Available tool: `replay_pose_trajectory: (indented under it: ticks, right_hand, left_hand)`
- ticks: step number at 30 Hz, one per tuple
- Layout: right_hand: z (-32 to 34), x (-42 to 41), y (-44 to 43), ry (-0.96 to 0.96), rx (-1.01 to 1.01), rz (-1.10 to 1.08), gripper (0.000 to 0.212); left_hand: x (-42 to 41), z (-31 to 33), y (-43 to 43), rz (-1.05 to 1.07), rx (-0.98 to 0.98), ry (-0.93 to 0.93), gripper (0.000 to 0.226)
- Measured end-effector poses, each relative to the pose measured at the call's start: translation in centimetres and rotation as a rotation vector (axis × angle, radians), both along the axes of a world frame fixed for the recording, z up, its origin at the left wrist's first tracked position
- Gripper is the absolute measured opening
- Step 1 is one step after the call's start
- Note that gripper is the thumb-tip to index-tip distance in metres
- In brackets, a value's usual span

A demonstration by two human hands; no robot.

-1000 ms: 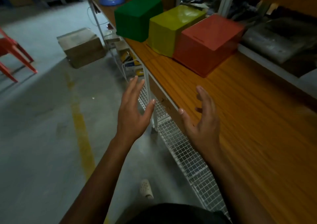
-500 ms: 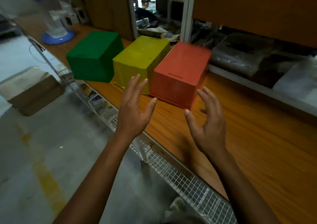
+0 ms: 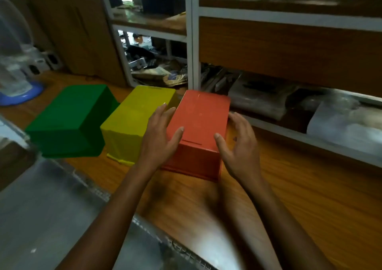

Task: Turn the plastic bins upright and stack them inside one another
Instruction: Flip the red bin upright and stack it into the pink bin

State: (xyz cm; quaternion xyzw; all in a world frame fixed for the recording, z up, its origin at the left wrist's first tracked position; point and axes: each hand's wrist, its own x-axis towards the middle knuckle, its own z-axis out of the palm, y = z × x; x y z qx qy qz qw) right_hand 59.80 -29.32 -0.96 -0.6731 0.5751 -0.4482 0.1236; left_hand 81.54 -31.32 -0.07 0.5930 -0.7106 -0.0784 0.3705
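Three plastic bins stand upside down in a row on the wooden bench (image 3: 310, 197): a green bin (image 3: 70, 121) at the left, a yellow bin (image 3: 134, 123) in the middle, a red-orange bin (image 3: 200, 125) at the right. My left hand (image 3: 159, 137) lies against the red-orange bin's left side, fingers spread, thumb on its top near edge. On the bin's right side my right hand (image 3: 237, 147) is open, thumb at the top edge, fingers beside the wall. Neither hand has closed on the bin.
Behind the bins a white-framed shelf unit (image 3: 192, 52) holds cluttered items and plastic-wrapped bundles (image 3: 260, 98). A fan with a blue base (image 3: 18, 92) stands at the far left of the bench. The bench's front edge runs diagonally, with floor below at the left.
My view has swung toward the bench and come closer. Both hands have reached forward from the bench edge to either side of the red-orange bin.
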Motion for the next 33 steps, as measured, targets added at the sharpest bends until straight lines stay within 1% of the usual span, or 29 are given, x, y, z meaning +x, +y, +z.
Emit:
replay_pose_trajectory:
  ticks: [2,4,8,9,10,12,13,14,15,16,18,19,20,22,23,24,25,26,29,30,31,33]
  right_hand:
    - [-0.1,0.5,-2.1,0.032,0.066,-0.065,0.066]
    - [-0.1,0.8,-3.7,0.043,0.148,-0.121,0.069]
    - [-0.4,1.5,-6.4,-0.066,0.338,-0.205,0.078]
    - [-0.6,1.6,-7.0,-0.086,0.382,-0.236,0.081]
    - [-1.1,1.7,-7.7,-0.122,0.441,-0.261,0.085]
    - [-1.7,1.6,-8.5,-0.254,0.577,-0.284,0.089]
    - [-2.2,1.5,-8.7,-0.336,0.643,-0.269,0.086]
    - [-2.6,1.5,-8.6,-0.426,0.719,-0.23,0.077]
    - [-3.0,1.5,-8.5,-0.498,0.78,-0.167,0.064]
    - [-3.2,1.6,-8.4,-0.531,0.809,-0.112,0.054]
    - [-3.5,1.7,-8.1,-0.544,0.794,-0.082,0.043]
    - [-3.5,1.6,-8.1,-0.553,0.775,-0.086,0.041]
    - [-3.4,1.5,-7.9,-0.559,0.762,-0.099,0.04]
    - [-2.9,0.9,-7.4,-0.566,0.747,-0.125,0.032]
    - [-2.9,0.3,-7.1,-0.57,0.742,-0.141,0.024]
    - [-2.6,-0.2,-6.6,-0.565,0.734,-0.155,0.015]
    - [-2.3,-0.7,-6.2,-0.551,0.715,-0.174,0.013]
    - [-1.9,-1.3,-5.8,-0.519,0.7,-0.196,0.019]
    - [0.2,-2.7,-4.7,-0.398,0.677,-0.269,0.057]
    - [1.0,-2.9,-4.4,-0.353,0.677,-0.294,0.063]
    - [2.1,-3.0,-4.0,-0.289,0.681,-0.318,0.063]
    - [3.9,-3.2,-3.3,-0.121,0.674,-0.365,0.056]
  left_hand:
    - [0.4,-0.1,-2.9,-0.044,0.119,0.071,0.065]
    - [0.9,-0.2,-5.7,-0.07,0.236,0.18,0.066]
    - [1.4,-0.5,-10.2,-0.045,0.399,0.352,0.064]
    - [1.4,-0.5,-11.0,-0.041,0.453,0.417,0.062]
    - [1.4,-0.8,-11.8,-0.036,0.52,0.519,0.059]
    - [1.2,-1.4,-12.9,-0.028,0.677,0.727,0.055]
    - [1.3,-1.9,-13.4,-0.029,0.725,0.775,0.055]
    - [1.5,-2.9,-13.9,-0.041,0.761,0.784,0.063]
    - [1.4,-3.3,-14.1,-0.056,0.784,0.784,0.065]
    - [1.2,-3.7,-14.2,-0.07,0.793,0.786,0.056]
    - [0.6,-3.3,-13.8,-0.105,0.784,0.792,0.028]
    - [0.2,-3.4,-13.7,-0.124,0.784,0.809,0.022]
    - [-0.2,-3.5,-13.7,-0.138,0.791,0.814,0.021]
    - [-1.1,-3.7,-13.5,-0.183,0.783,0.812,0.026]
    - [-1.6,-4.2,-13.4,-0.196,0.784,0.826,0.029]
    - [-2.1,-4.5,-13.1,-0.204,0.792,0.84,0.028]
    - [-2.8,-4.8,-12.6,-0.218,0.802,0.86,0.027]
    - [-3.4,-5.2,-12.1,-0.244,0.805,0.877,0.028]
    - [-5.3,-6.2,-10.8,-0.353,0.793,0.902,0.039]
    - [-5.8,-6.4,-10.5,-0.384,0.795,0.911,0.042]
    - [-6.4,-6.5,-10.1,-0.401,0.811,0.923,0.042]
    - [-7.6,-7.1,-9.5,-0.411,0.867,0.982,0.037]
